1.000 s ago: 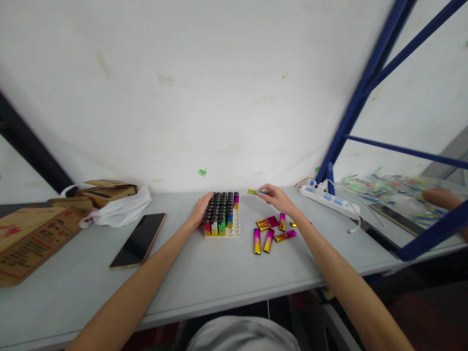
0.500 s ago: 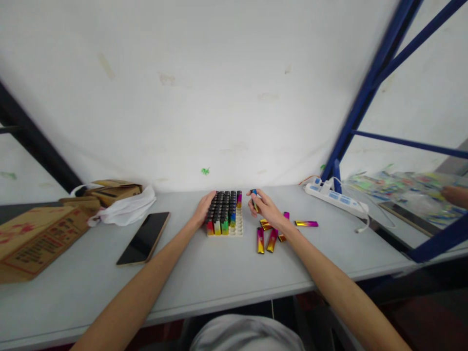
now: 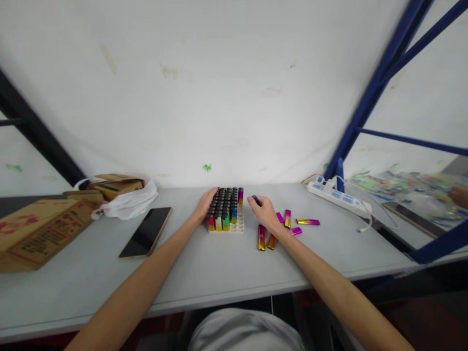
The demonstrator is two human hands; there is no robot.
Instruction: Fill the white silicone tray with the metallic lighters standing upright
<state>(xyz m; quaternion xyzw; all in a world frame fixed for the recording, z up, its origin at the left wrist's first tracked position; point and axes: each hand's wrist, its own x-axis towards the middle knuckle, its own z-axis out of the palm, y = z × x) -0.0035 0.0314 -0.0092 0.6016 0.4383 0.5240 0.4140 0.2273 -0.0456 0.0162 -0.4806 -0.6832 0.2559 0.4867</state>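
Note:
A white tray point(image 3: 240, 227) stands on the table, with rows of black-topped lighters point(image 3: 224, 207) upright in it. Bare holes show along its right side, with one purple-and-gold lighter point(image 3: 240, 196) at the back of that column. Along the tray's left side lies my left hand point(image 3: 205, 204), closed against it, its fingertips partly hidden. Just right of the tray, my right hand point(image 3: 263, 210) is closed on a lighter point(image 3: 257, 200); only a dark blue bit of it shows. Several purple-and-gold lighters point(image 3: 261, 238) lie loose beneath and beside my right wrist.
On the left are a smartphone point(image 3: 146, 233), a white plastic bag point(image 3: 127, 204) and a cardboard box point(image 3: 44, 234). A white power strip point(image 3: 338, 199) with cables lies at the right, by a blue metal frame point(image 3: 360, 112). Another person's hand point(image 3: 458, 196) shows at the far right edge.
My right hand has turned over, so the lighter in it is now mostly hidden. The loose lighters near my wrist have shifted. My left hand stays at the tray.

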